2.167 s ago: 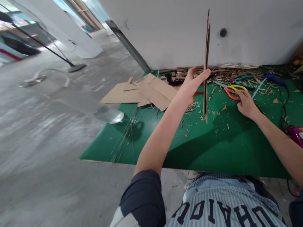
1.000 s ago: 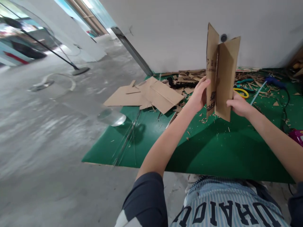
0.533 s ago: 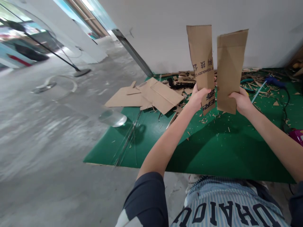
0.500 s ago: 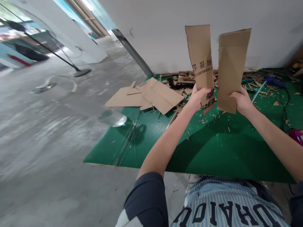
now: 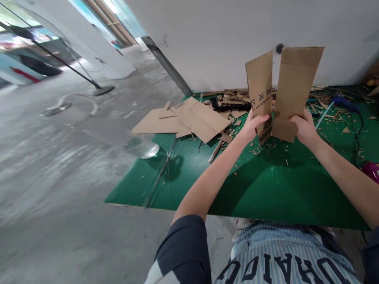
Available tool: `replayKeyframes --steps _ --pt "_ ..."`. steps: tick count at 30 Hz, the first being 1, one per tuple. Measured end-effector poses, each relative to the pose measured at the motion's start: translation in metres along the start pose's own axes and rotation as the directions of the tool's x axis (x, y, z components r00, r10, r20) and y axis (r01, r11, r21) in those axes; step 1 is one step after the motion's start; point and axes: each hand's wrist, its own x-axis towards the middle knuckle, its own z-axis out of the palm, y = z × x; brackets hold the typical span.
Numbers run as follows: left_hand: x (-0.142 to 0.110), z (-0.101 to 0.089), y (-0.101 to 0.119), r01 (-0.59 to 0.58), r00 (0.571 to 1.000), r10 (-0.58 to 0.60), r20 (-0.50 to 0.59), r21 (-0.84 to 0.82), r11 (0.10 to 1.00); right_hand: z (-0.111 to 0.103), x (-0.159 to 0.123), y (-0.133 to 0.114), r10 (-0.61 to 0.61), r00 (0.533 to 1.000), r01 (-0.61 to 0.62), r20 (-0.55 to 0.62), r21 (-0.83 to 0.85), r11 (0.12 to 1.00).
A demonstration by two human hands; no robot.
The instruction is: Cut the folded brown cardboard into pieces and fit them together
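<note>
Two tall cardboard strips stand upright above the green mat [image 5: 266, 189]. My left hand [image 5: 254, 127] grips the bottom of the printed cardboard strip [image 5: 260, 90], which carries black lettering. My right hand [image 5: 304, 128] grips the lower edge of the plain cardboard strip [image 5: 296, 88]. The two strips are side by side, a narrow gap between them, their lower corners close together above scattered cardboard shavings.
Flat cardboard sheets [image 5: 189, 118] lie at the mat's far left corner. Cardboard scraps [image 5: 233, 98] pile along the white wall. A blue-handled tool [image 5: 343, 100] with a black cord and a pink object [image 5: 371, 169] sit at the right. Bare concrete floor [image 5: 59, 165] lies left.
The two strips, held together in one edge-on stack earlier, were pulled apart, one in each hand. Since half a second ago both have come lower and turned closer together.
</note>
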Motion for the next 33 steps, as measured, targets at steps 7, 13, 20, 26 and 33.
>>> replayKeyframes --steps 7,13,20,26,33 --pt "-0.002 0.003 0.000 0.007 0.998 -0.004 -0.059 0.043 0.999 -0.005 0.002 0.002 -0.051 0.995 0.065 0.083 -0.183 0.981" --pt "0.000 0.008 -0.001 -0.012 0.993 0.029 -0.118 0.140 0.990 -0.002 0.002 -0.002 -0.079 0.993 0.096 0.083 -0.222 0.970" --pt "0.004 0.004 0.000 -0.063 0.992 0.080 -0.095 0.173 0.983 -0.001 0.001 -0.006 -0.103 0.995 0.105 0.017 -0.137 0.985" --pt "0.005 0.003 -0.002 -0.075 0.990 0.094 -0.104 0.169 0.983 0.001 0.000 -0.007 -0.118 0.993 0.119 0.019 -0.069 0.990" --pt "0.005 0.011 -0.008 -0.112 0.986 0.127 -0.108 0.133 0.985 0.017 -0.016 -0.016 -0.052 0.959 -0.026 0.277 0.269 0.963"
